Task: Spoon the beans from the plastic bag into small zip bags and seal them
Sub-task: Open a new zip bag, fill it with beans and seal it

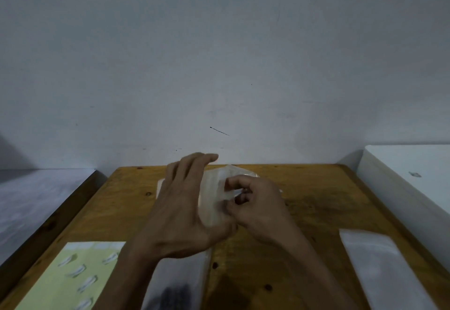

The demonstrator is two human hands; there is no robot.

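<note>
Both hands hold a zip bag above the table's bare middle.

Both forearms reached forward and met in the middle. The left hand stood on edge, fingers straight and pointing away, thumb tucked beneath. Just beside it, the right hand was curled, its fingertips pinching toward the left palm.
</note>
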